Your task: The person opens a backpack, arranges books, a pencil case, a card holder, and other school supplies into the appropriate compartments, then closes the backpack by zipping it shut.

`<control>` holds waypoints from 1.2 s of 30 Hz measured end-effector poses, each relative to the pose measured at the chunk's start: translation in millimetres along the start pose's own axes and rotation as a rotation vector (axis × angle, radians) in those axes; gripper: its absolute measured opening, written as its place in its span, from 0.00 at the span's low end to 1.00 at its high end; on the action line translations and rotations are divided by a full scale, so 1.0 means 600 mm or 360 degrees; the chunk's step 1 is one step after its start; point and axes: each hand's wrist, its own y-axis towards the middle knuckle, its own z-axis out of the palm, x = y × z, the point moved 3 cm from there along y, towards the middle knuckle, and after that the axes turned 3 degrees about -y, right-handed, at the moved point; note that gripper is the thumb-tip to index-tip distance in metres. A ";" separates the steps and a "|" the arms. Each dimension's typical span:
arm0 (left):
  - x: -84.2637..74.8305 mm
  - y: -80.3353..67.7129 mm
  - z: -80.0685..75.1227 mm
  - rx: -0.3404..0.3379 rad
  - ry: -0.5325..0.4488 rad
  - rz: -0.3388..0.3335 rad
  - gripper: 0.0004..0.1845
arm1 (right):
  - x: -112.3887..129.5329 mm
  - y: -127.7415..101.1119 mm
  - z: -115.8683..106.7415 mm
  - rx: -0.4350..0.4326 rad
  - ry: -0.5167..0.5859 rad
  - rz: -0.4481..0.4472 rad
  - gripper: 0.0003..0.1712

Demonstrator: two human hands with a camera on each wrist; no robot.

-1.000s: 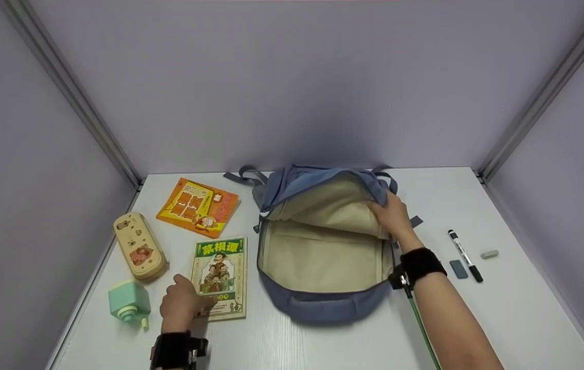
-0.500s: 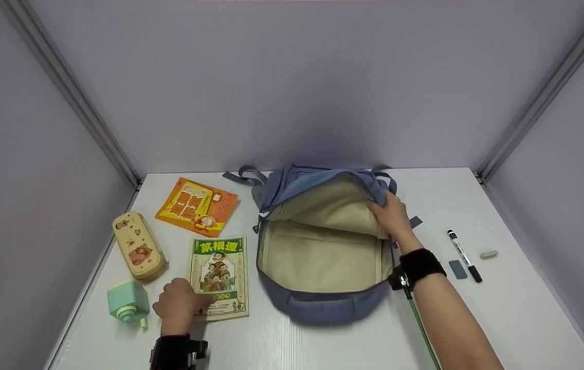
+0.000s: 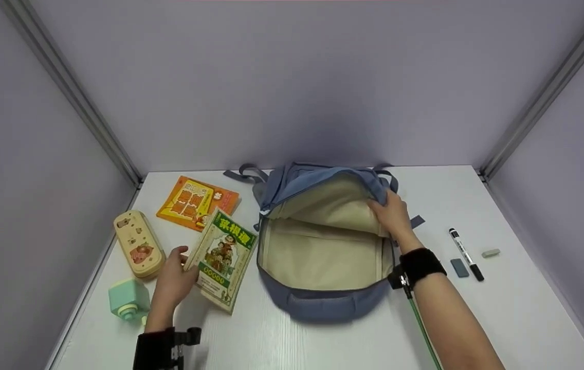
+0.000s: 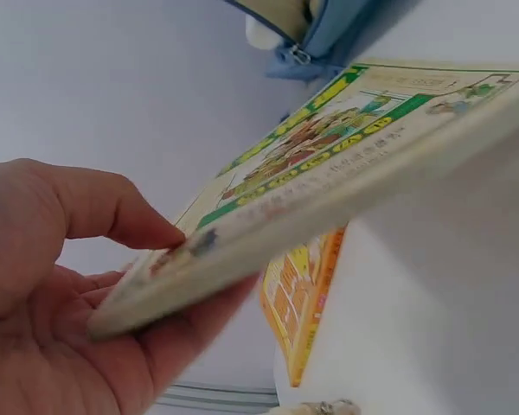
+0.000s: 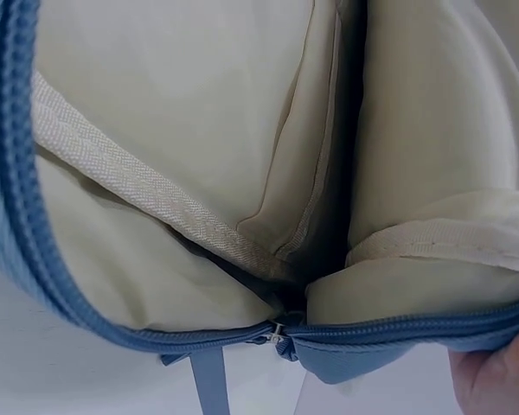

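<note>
The green-covered book (image 3: 223, 256) has come off the desk (image 3: 503, 308) since a second ago: the left hand (image 3: 176, 277) now pinches its lower corner, thumb on the cover, and holds it tilted toward the blue backpack (image 3: 323, 303). The right hand (image 3: 392, 216) still grips the open flap. The left wrist view shows fingers (image 4: 182, 333) beneath the book; the right wrist view shows an inner sleeve, apparently empty.
</note>
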 end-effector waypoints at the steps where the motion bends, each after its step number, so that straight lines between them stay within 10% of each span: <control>1: -0.002 0.001 0.001 -0.0006 -0.0005 0.0007 0.28 | 0.000 0.000 -0.001 -0.0003 -0.0008 -0.0005 0.20; 19: 0.006 -0.008 -0.003 -0.0121 -0.0193 -0.0090 0.20 | 0.003 -0.001 -0.001 0.0007 -0.0035 0.0000 0.17; 28: -0.032 -0.017 -0.036 -0.0515 -0.0178 -0.0008 0.20 | 0.009 0.008 -0.009 0.0075 0.0018 -0.0027 0.18; 36: -0.070 -0.028 -0.021 -0.0164 -0.0868 -0.0114 0.20 | 0.030 0.025 -0.020 0.0082 0.0079 -0.0030 0.19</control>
